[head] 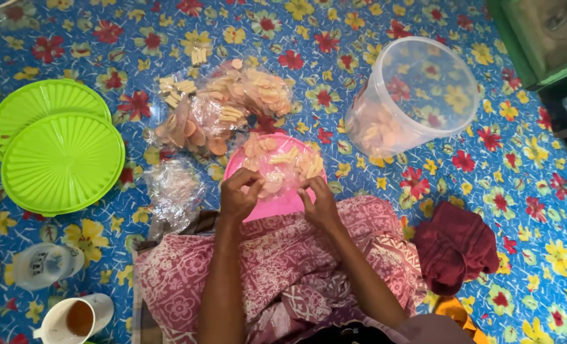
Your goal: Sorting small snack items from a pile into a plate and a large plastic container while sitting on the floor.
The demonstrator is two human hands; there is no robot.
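While a small clear bag of crackers is pinched at its edges by the left hand and the right hand, it is held over a pink lid at the knees. More filled bags are piled just beyond it — pale sticks and round orange pieces inside. A clear plastic tub, tipped on its side, is seen holding a few crackers. Two green lids are stacked at left, mugs below them — all set on a blue floral floor covering.
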